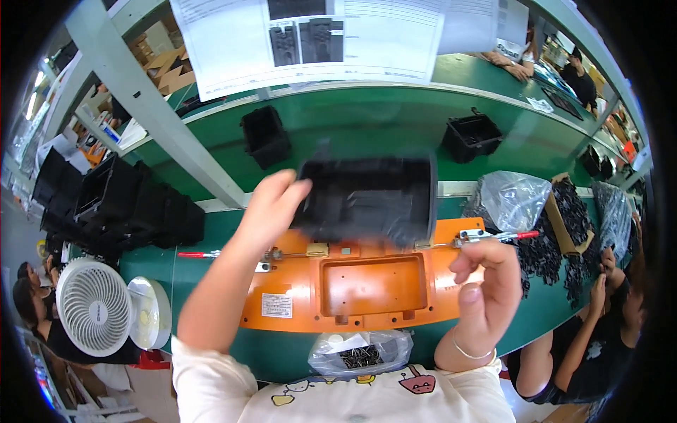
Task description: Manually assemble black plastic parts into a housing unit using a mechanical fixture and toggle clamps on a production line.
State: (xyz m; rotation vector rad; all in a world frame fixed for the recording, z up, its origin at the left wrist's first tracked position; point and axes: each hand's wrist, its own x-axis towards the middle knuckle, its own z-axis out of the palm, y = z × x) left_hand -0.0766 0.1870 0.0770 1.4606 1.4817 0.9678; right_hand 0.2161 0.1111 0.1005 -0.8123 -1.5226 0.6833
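Black plastic housing (367,201), pinched at its end by the left hand (271,208), hangs above the orange fixture (367,282) recess, while the right hand (486,282) curls empty beside it.

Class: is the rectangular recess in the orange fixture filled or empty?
Empty: the recess in the orange fixture shows its bare floor; the black plastic housing is above it.

From up here I see my own short-sleeved white cotton T-shirt (367,398), printed across the chest with small cartoon figures in yellow, pink and green. Both forearms are bare below the sleeves. A thin silver-coloured bangle (471,350) circles my right wrist. My fingers (474,266) carry no rings or gloves.
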